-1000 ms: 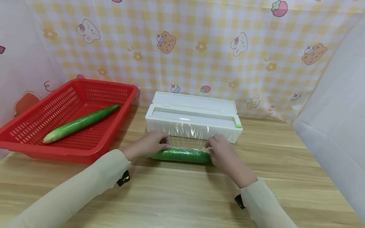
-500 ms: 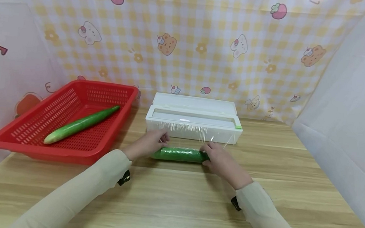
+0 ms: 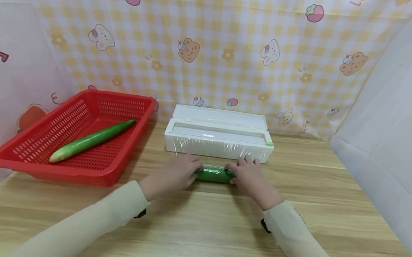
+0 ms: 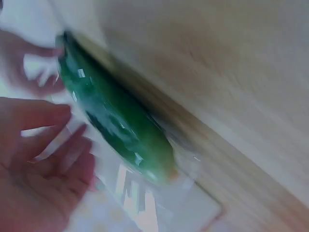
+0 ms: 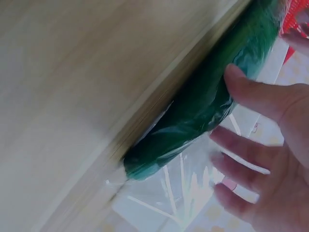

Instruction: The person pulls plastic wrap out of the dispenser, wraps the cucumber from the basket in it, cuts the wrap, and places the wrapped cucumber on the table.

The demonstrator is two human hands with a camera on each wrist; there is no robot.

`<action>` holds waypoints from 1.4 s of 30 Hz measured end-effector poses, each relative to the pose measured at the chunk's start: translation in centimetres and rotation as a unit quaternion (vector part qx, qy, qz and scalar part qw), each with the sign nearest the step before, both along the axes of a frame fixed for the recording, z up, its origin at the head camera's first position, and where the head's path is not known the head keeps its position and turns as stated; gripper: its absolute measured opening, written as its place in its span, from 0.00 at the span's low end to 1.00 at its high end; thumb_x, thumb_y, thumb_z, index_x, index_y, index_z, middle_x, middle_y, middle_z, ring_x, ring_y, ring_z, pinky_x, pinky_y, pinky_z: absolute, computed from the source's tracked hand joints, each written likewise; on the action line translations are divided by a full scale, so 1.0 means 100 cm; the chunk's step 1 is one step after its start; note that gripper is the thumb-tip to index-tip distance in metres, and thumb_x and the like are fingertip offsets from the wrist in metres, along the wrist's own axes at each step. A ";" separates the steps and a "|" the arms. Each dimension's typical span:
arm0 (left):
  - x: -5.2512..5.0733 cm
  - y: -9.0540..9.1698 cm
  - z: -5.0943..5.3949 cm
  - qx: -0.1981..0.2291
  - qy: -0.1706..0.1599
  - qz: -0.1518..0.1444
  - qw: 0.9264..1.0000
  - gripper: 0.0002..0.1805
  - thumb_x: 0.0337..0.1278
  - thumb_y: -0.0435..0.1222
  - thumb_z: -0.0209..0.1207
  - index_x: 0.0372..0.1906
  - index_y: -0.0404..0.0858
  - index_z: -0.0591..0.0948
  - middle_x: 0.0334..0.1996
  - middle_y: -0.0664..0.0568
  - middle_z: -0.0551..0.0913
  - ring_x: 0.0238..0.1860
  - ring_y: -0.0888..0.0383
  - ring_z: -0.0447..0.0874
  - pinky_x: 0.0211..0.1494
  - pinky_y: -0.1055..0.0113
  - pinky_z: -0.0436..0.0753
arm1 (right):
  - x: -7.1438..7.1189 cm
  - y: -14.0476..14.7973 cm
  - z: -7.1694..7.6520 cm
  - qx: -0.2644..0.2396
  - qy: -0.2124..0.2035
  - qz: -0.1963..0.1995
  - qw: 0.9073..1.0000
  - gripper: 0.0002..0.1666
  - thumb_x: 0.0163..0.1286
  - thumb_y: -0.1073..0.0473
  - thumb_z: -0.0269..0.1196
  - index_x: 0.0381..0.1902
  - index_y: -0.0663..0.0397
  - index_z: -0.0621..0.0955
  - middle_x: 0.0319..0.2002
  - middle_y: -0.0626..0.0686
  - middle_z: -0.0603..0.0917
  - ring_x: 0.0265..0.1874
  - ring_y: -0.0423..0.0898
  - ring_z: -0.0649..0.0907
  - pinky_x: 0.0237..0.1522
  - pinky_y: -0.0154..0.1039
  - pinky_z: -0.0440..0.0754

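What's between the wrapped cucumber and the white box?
Clear film, stretching from the cucumber to the box over the table; the right wrist view shows it.

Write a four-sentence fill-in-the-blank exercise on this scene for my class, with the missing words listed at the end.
1. In the head view, the red perforated plastic basket stands to the ____ of the long white rectangular box.
2. The number of long green cucumbers in the basket is ____.
3. The box's flat white lid is ____.
4. Under clear plastic film, another shiny green cucumber lies in ____ of the box.

Missing words: left; one; open; front.
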State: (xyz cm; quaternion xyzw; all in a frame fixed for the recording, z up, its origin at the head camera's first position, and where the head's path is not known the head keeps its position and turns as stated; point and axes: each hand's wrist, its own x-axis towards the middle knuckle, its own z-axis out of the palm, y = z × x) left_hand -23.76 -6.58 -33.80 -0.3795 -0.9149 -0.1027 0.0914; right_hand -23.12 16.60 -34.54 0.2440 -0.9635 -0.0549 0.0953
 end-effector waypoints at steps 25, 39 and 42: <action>-0.021 -0.018 -0.012 -0.020 -0.126 0.071 0.989 0.29 0.46 0.36 0.68 0.57 0.42 0.75 0.48 0.49 0.77 0.47 0.55 0.74 0.53 0.58 0.76 | -0.008 0.017 -0.005 -0.145 -0.114 0.008 0.983 0.19 0.55 0.65 0.68 0.40 0.61 0.71 0.38 0.57 0.79 0.38 0.50 0.79 0.43 0.46 0.78; -0.044 -0.036 -0.010 0.111 -0.255 0.087 0.957 0.18 0.47 0.37 0.67 0.45 0.39 0.77 0.42 0.51 0.79 0.44 0.54 0.75 0.53 0.58 0.77 | -0.021 0.031 -0.007 -0.125 -0.134 -0.002 0.983 0.21 0.57 0.59 0.68 0.48 0.58 0.76 0.44 0.56 0.81 0.45 0.53 0.79 0.49 0.49 0.76; -0.048 -0.037 -0.010 0.106 -0.245 0.083 0.960 0.18 0.49 0.38 0.67 0.45 0.37 0.79 0.42 0.49 0.80 0.45 0.53 0.75 0.53 0.57 0.77 | -0.022 0.035 -0.007 -0.121 -0.127 -0.009 0.985 0.20 0.57 0.58 0.67 0.47 0.59 0.77 0.42 0.56 0.80 0.43 0.53 0.78 0.47 0.49 0.76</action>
